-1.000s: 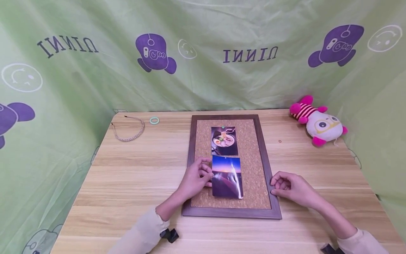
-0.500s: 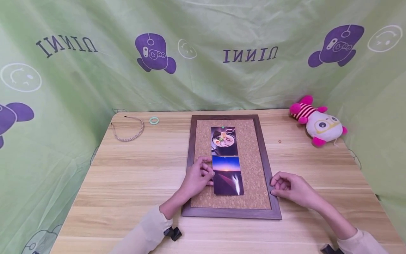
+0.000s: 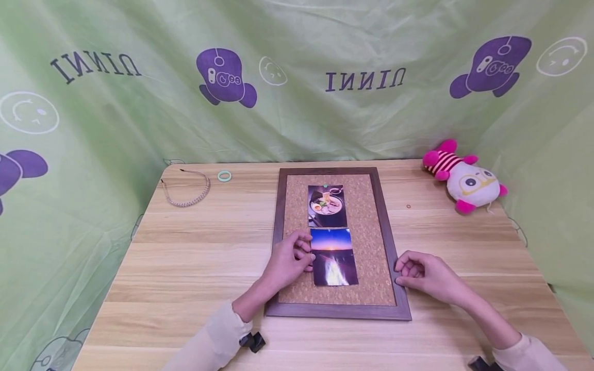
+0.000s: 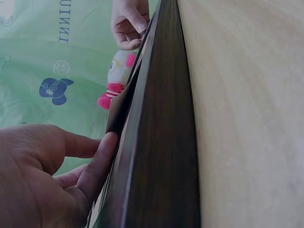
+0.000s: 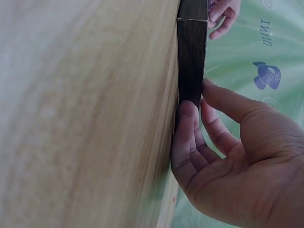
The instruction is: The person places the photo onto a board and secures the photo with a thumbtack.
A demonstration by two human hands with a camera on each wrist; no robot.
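Observation:
A framed corkboard [image 3: 371, 232] with a dark wooden border lies flat on the table. A photo of a ramen bowl [image 3: 327, 206] is fixed to it by a green pushpin [image 3: 326, 186]. Just below is a glossy sunset photo [image 3: 332, 257], its left edge pinched between my left hand's [image 3: 286, 261] thumb and fingers. The left wrist view has the photo's edge tilted slightly off the board, above the dark border [image 4: 159, 128]. With fingers curled against the border's outer side and thumb at its upper edge, my right hand [image 3: 429, 275] holds the board's right side.
At the back left lie a beaded headband [image 3: 187, 198] and a mint-green ring [image 3: 225, 176]. A pink and white plush toy [image 3: 471, 183] is at the back right, with a tiny brown ring [image 3: 408, 206] nearer the board. A green curtain [image 3: 297, 123] surrounds the table.
My left hand and the sunset photo have moved slightly up and to the right, and the shine on the photo has shifted. The right hand stays at the border.

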